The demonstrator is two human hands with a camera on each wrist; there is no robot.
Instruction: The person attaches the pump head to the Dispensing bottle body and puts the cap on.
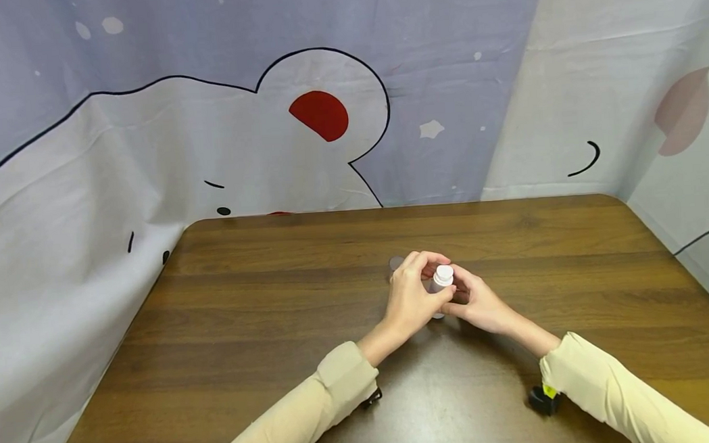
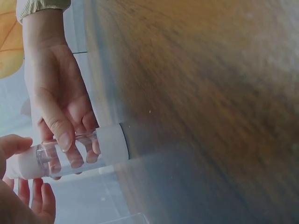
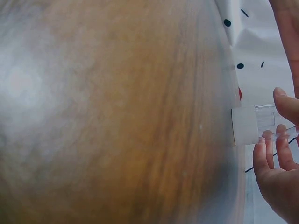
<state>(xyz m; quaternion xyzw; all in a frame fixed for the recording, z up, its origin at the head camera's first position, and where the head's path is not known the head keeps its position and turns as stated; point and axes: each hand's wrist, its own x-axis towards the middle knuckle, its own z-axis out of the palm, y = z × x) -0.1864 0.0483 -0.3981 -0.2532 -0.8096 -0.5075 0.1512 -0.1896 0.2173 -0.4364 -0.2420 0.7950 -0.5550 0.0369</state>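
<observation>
A clear bottle (image 2: 67,156) with a white cap (image 1: 444,272) and a white band at its base stands roughly upright between my two hands. My left hand (image 1: 409,296) holds it near the top, thumb and fingers on either side just under the cap. From the other side my right hand (image 1: 484,307) grips the clear body, its fingers showing through the wall in the left wrist view. At the right edge of the right wrist view, the white base (image 3: 245,126) is close to the tabletop; I cannot tell whether it touches.
Behind my left hand is a small clear round object (image 1: 396,264), partly hidden. The wooden table (image 1: 244,309) reaches back to a printed curtain (image 1: 234,141). Dark devices sit by both sleeves, one (image 1: 543,401) beside the right cuff.
</observation>
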